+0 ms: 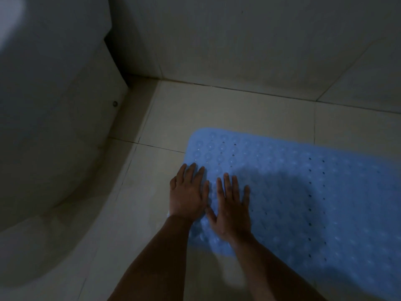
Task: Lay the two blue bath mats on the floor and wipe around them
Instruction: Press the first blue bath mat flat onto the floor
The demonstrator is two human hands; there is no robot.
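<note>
Pressing down side by side, both hands lie flat on the near-left part of a light blue rubbery bath mat (303, 192) with rows of round bumps and small drain holes. The left hand (187, 193) rests at the mat's left edge, its fingers straight and slightly spread, fingertips pointing away from the person toward the mat's rounded far-left corner; its outer side sits right at the edge, where mat meets floor. The right hand (233, 208) lies just beside it, fully on the mat, fingers also straight and spread, thumb angled toward the left hand so the two nearly touch. Neither hand curls around or pinches anything; both palms face down on the surface.

The mat lies flat on the pale tiled floor (217, 109), stretching from under the hands away to the right and toward the lower right edge of the view. Its far-left corner lies beyond the fingertips. A dark shadow falls over the mat just right of the right hand.

Left of the hands, apart from the mat, curves a white rounded bathroom fixture (47, 127). A pale tiled wall (238, 40) stands beyond the mat. Only one mat is in view; the lighting is dim.
</note>
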